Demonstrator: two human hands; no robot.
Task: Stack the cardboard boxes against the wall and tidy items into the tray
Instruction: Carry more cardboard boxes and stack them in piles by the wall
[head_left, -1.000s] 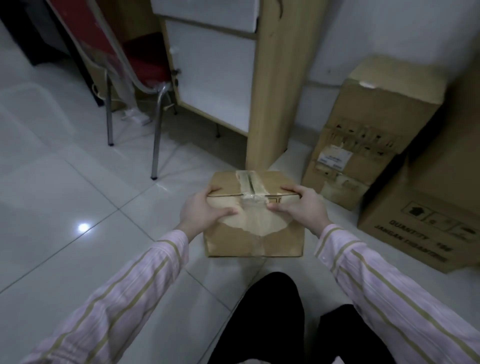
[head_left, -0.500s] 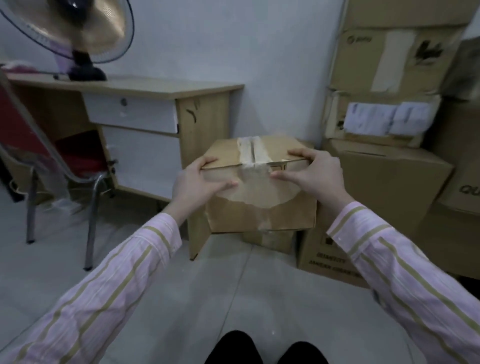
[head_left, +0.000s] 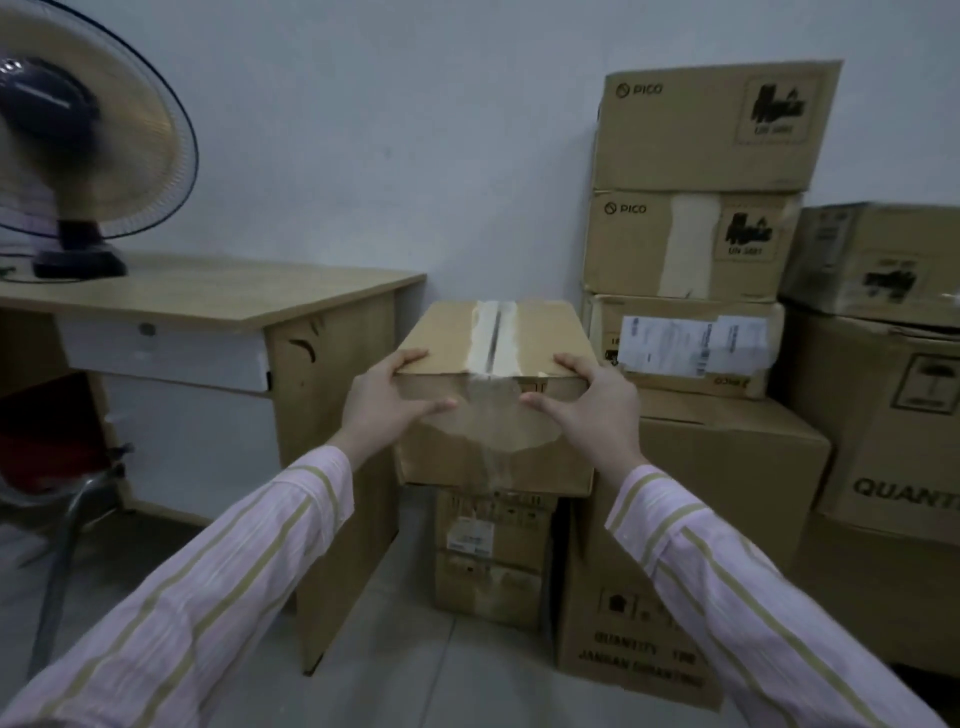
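Two arms in pink sleeves with tan stripes reach forward from the near edge of the view; the left hand (head_left: 387, 402) clamps the near left top edge of a small brown cardboard box with torn pale tape along its top seam (head_left: 493, 410), fingers over the top flap and thumb pressed flat on the front face, and the right hand (head_left: 589, 410) mirrors that grip on the near right top edge, so both hands are closed on the box and carry it clear of the floor; it hangs level at about the height of the wooden desk surface (head_left: 218, 293), just above a smaller brown carton with a white label (head_left: 491, 556) that stands on the grey tiled floor (head_left: 415, 670) between the desk's side panel and a large printed carton (head_left: 696, 519); judging by the easy two-handed pinch, the box is fairly light and stiff enough to hold its shape, though the torn front paper and loose tape look weak, so the firm top edges and corners, or the underside, seem the safer hold; farther back, a tall stack of brown cartons (head_left: 696, 208) stands against the pale wall (head_left: 405, 156), and a round electric fan (head_left: 78, 150) sits at the far left of the surface.
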